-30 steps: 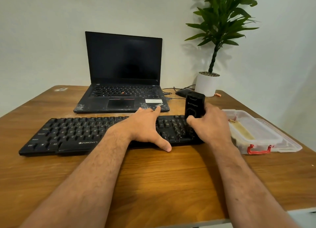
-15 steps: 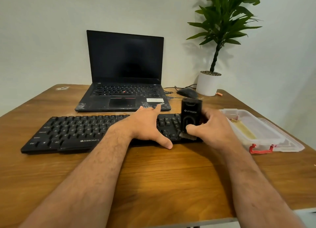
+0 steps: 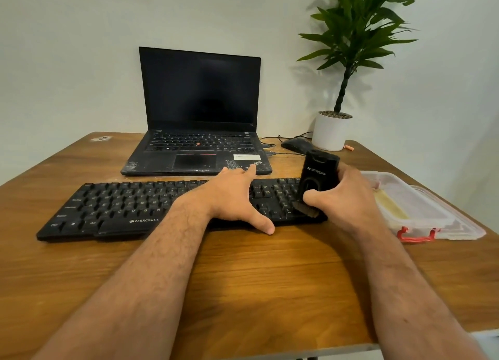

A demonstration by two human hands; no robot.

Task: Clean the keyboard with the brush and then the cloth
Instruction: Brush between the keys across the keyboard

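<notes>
A black keyboard [image 3: 151, 206] lies across the wooden table [image 3: 256, 284], long side running left to right, its near edge toward the person. The left hand [image 3: 232, 197] rests flat on the keyboard right of its middle, fingers spread and holding nothing; the thumb reaches past the near edge and touches the table, and the index fingertip points at the far laptop [image 3: 199, 116].

The right hand [image 3: 343, 197] is wrapped around a black brush [image 3: 318, 179], thumb across its near face, the other fingers behind it (those are mostly hidden). The brush stands nearly upright, leaning slightly right at the top. Its body rises above the hand, while its brown bristles [image 3: 306, 211] stick out below the thumb and meet the keys at the keyboard's right end, close to the near edge. So the brush sits between thumb and fingers, with the working end just below the grip and to its left.

Right of the keyboard, just beside the right hand, is a clear plastic box [image 3: 421, 214] with a red clasp and something pale yellow inside; I cannot tell whether that is the cloth. Far right stand a potted plant [image 3: 332, 127] and, beside it, a mouse [image 3: 297, 145].
</notes>
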